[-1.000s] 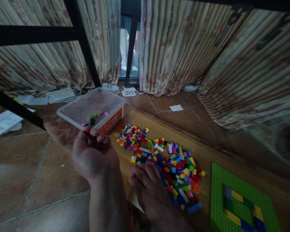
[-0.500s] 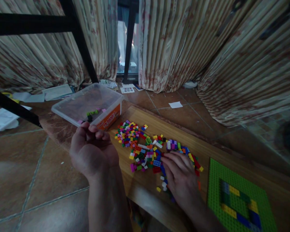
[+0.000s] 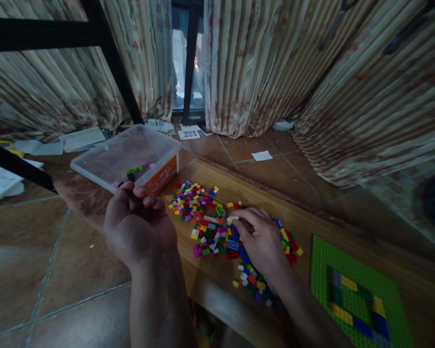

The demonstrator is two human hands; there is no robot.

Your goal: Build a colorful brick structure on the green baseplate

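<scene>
- Right hand (image 3: 261,239): reaches over the middle of the loose bricks (image 3: 190,199), palm down, hiding those beneath. Its fingers are bent, tips at a white brick (image 3: 232,219); whether they grip it cannot be told.
- Left hand (image 3: 141,229): raised palm up in front of the tub, fingers curled inward. Whether anything lies inside the curl cannot be seen.
- The bricks, in many colours, spread over a wooden tabletop (image 3: 217,176), with the smallest heaped at the far left; some show below the right wrist.
- Clear plastic tub (image 3: 177,162) with an orange label: beyond the left hand, which covers its near corner. A few green, pink and black pieces show blurrily inside.
- Green baseplate (image 3: 321,263): on the tabletop, right of the right forearm, its lower part cut off by the picture's bottom edge. A squarish ring of bricks (image 3: 342,313), yellow, blue and green, stands on it, dim.
- Beneath the tabletop, between the forearms: shadowy shapes, too dark to identify.
</scene>
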